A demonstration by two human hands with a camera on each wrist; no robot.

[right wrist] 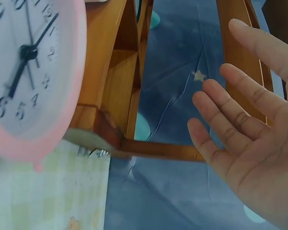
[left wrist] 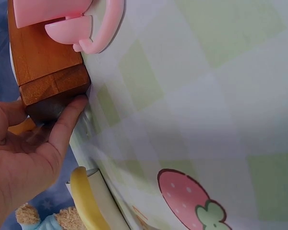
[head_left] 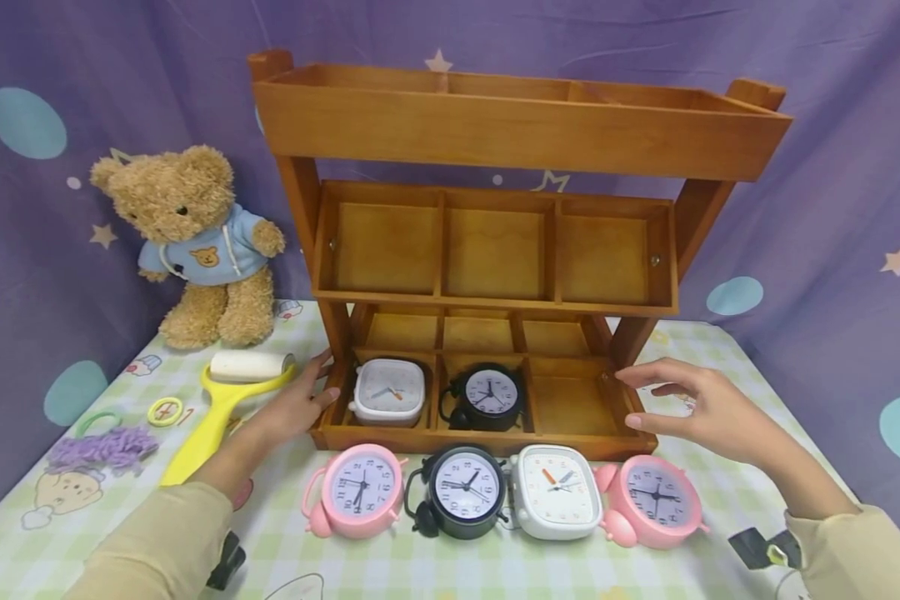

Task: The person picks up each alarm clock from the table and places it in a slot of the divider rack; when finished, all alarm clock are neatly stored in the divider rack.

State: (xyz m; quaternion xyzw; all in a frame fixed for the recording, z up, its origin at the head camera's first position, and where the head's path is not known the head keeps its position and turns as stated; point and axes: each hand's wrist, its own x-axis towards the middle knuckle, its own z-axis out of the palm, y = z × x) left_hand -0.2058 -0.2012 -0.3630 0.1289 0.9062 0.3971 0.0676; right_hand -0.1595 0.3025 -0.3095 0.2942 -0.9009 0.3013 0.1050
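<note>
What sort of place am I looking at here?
Probably a staged indoor tabletop set: a purple star-patterned curtain hangs behind a green-checked tablecloth, on which a tiered wooden display rack stands.

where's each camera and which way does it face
Head: on the head, facing forward and down at the wooden display shelf; left hand, right hand, sleeves show.
Left wrist: worn there, facing tablecloth and shelf end; left hand shows.
Right wrist: worn there, facing pink alarm clock and curtain; right hand shows.
Head and left wrist share the teddy bear.
</note>
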